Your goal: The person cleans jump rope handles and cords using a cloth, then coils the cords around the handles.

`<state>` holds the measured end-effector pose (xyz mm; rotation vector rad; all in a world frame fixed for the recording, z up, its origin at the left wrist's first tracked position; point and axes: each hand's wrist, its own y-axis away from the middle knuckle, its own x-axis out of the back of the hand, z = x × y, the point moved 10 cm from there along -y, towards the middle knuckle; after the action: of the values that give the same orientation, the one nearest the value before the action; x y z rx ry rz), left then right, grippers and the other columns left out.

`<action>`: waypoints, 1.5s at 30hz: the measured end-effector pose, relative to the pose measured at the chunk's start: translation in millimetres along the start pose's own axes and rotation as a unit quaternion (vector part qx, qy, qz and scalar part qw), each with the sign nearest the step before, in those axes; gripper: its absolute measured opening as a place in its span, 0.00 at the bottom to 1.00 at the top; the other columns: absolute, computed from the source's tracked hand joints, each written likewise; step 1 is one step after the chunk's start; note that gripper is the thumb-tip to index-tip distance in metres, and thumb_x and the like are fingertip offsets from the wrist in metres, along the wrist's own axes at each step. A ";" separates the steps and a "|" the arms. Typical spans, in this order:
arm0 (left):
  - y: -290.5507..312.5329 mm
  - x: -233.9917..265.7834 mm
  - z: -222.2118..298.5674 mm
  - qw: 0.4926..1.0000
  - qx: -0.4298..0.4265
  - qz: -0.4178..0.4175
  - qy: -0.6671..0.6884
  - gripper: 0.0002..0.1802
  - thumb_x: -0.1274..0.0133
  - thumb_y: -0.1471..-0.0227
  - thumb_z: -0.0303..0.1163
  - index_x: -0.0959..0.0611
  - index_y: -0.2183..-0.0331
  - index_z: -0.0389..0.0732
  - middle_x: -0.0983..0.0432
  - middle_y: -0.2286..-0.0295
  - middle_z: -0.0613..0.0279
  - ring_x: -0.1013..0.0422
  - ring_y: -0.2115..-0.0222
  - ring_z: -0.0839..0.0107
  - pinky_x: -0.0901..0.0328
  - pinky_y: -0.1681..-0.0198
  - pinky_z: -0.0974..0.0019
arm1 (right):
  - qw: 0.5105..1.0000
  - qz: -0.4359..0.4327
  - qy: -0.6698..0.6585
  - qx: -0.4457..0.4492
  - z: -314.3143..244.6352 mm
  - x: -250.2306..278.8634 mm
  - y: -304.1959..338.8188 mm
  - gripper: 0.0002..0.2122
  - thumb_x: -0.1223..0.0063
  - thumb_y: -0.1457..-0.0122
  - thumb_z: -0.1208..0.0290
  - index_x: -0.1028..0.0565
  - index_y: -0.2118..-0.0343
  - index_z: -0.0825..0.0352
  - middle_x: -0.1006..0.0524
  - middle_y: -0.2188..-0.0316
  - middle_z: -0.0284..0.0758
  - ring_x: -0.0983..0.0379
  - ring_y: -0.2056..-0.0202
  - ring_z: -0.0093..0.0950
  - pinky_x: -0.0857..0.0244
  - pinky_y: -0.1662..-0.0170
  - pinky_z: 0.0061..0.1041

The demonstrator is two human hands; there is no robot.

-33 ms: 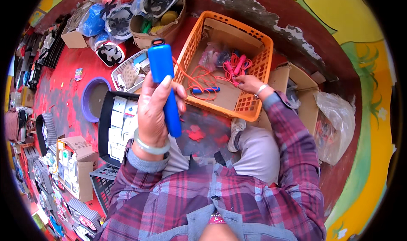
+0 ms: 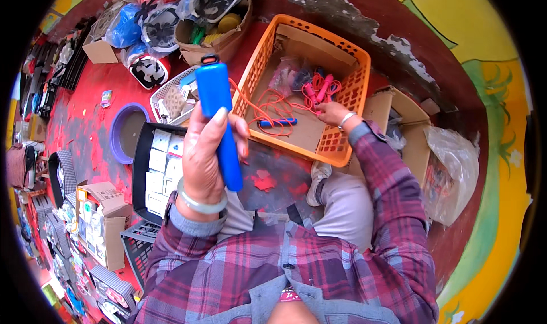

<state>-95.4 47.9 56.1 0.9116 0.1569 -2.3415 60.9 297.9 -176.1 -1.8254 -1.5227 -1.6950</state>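
Your left grip (image 2: 208,150) is closed around a blue handle (image 2: 213,90), raised near the left side of the orange basket (image 2: 296,146), one end up and tilted slightly left. Orange cord runs from beside that grip into the basket, where it loops loosely around a second blue handle (image 2: 277,122) lying on the cardboard lining. Your right grip (image 2: 336,114) reaches inside, fingertips at the lower end of the pink handles (image 2: 325,87); you cannot tell whether it clasps them. Left of you, a purple tub (image 2: 113,136) stands on the red floor (image 2: 85,136).
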 end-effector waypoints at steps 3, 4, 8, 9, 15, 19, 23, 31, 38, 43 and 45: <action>-9.9 -2.9 -2.7 1.000 0.009 -0.015 0.024 0.24 0.54 0.49 0.34 0.38 0.50 0.39 0.31 0.76 0.55 0.34 0.85 0.73 0.38 0.83 0.75 | 0.978 -0.170 0.123 -0.001 91.5 -145.7 -82.8 0.21 0.57 0.52 0.68 0.31 0.52 0.63 0.29 0.56 0.43 0.31 0.57 0.40 0.37 0.53 0.32; -6.0 10.5 -0.7 1.000 -0.004 0.018 0.013 0.26 0.54 0.49 0.35 0.39 0.49 0.39 0.31 0.76 0.55 0.35 0.85 0.73 0.38 0.83 0.75 | 0.963 -0.221 0.152 -0.027 48.2 -136.8 -77.0 0.22 0.58 0.53 0.70 0.33 0.51 0.64 0.30 0.54 0.43 0.32 0.55 0.40 0.37 0.52 0.32; -18.7 7.4 -15.5 0.997 0.057 0.002 0.054 0.30 0.51 0.53 0.35 0.40 0.50 0.34 0.31 0.78 0.51 0.34 0.86 0.70 0.37 0.85 0.73 | 0.970 -0.211 0.064 -0.104 85.8 -210.0 -103.4 0.21 0.56 0.54 0.73 0.34 0.53 0.65 0.31 0.55 0.46 0.34 0.53 0.41 0.38 0.53 0.33; -17.8 12.5 -25.1 0.991 0.100 0.032 0.087 0.31 0.49 0.54 0.35 0.40 0.51 0.33 0.31 0.78 0.50 0.33 0.86 0.68 0.37 0.85 0.72 | 0.972 -0.181 0.049 -0.143 83.3 -206.6 -107.4 0.21 0.56 0.54 0.73 0.34 0.53 0.65 0.31 0.55 0.46 0.34 0.53 0.41 0.38 0.53 0.33; -23.9 23.9 -41.0 0.984 0.149 0.064 0.076 0.29 0.52 0.51 0.37 0.42 0.52 0.35 0.32 0.78 0.50 0.33 0.87 0.67 0.37 0.88 0.72 | 0.986 0.041 -0.063 -0.150 74.6 -194.8 -111.4 0.18 0.51 0.54 0.75 0.31 0.57 0.61 0.33 0.59 0.46 0.36 0.54 0.45 0.38 0.55 0.34; -26.0 23.4 -43.3 0.983 0.159 0.076 0.051 0.26 0.55 0.49 0.38 0.41 0.52 0.35 0.32 0.79 0.53 0.35 0.88 0.70 0.39 0.88 0.74 | 0.993 0.048 -0.054 -0.089 60.2 -195.7 -114.9 0.18 0.48 0.54 0.71 0.30 0.57 0.61 0.30 0.63 0.44 0.33 0.59 0.42 0.36 0.58 0.33; -21.5 23.2 -45.4 0.982 0.165 0.080 0.038 0.25 0.56 0.49 0.37 0.39 0.52 0.35 0.31 0.78 0.53 0.36 0.88 0.72 0.40 0.86 0.74 | 0.994 -0.026 -0.086 -0.063 50.0 -193.4 -116.0 0.15 0.47 0.55 0.64 0.26 0.64 0.64 0.25 0.74 0.42 0.28 0.69 0.38 0.34 0.64 0.32; -9.1 20.2 -46.2 0.984 0.162 0.048 0.054 0.18 0.54 0.49 0.33 0.35 0.57 0.37 0.32 0.77 0.60 0.36 0.85 0.76 0.41 0.85 0.78 | 0.955 -0.210 -0.088 -0.190 28.2 -1.6 -16.2 0.17 0.46 0.55 0.59 0.26 0.79 0.73 0.27 0.85 0.40 0.28 0.84 0.30 0.33 0.81 0.28; -6.3 12.0 -56.1 0.984 0.165 -0.058 0.043 0.16 0.51 0.51 0.29 0.34 0.60 0.36 0.29 0.76 0.58 0.32 0.81 0.76 0.36 0.83 0.78 | 0.959 -0.113 -0.075 -0.248 6.2 136.8 132.4 0.17 0.54 0.53 0.61 0.27 0.83 0.74 0.25 0.86 0.41 0.27 0.85 0.27 0.34 0.82 0.22; 10.6 3.2 -83.8 0.973 0.213 -0.085 0.020 0.15 0.52 0.52 0.31 0.32 0.62 0.35 0.26 0.72 0.53 0.29 0.78 0.74 0.33 0.80 0.77 | 0.869 0.003 -0.452 -0.201 -32.8 143.2 235.0 0.17 0.54 0.46 0.59 0.29 0.76 0.73 0.25 0.86 0.40 0.27 0.85 0.29 0.35 0.84 0.18; 29.0 4.5 -102.1 0.967 0.239 -0.071 0.045 0.14 0.53 0.52 0.32 0.31 0.64 0.35 0.26 0.70 0.51 0.28 0.74 0.68 0.31 0.72 0.71 | 0.756 -0.002 -0.642 -0.129 -62.6 105.1 258.5 0.17 0.53 0.46 0.57 0.29 0.75 0.71 0.24 0.83 0.43 0.24 0.79 0.34 0.33 0.84 0.19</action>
<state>-22.4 54.6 -20.8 1.2702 -0.3336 -2.5201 201.4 192.9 49.8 -3.4487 -1.5746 -0.4213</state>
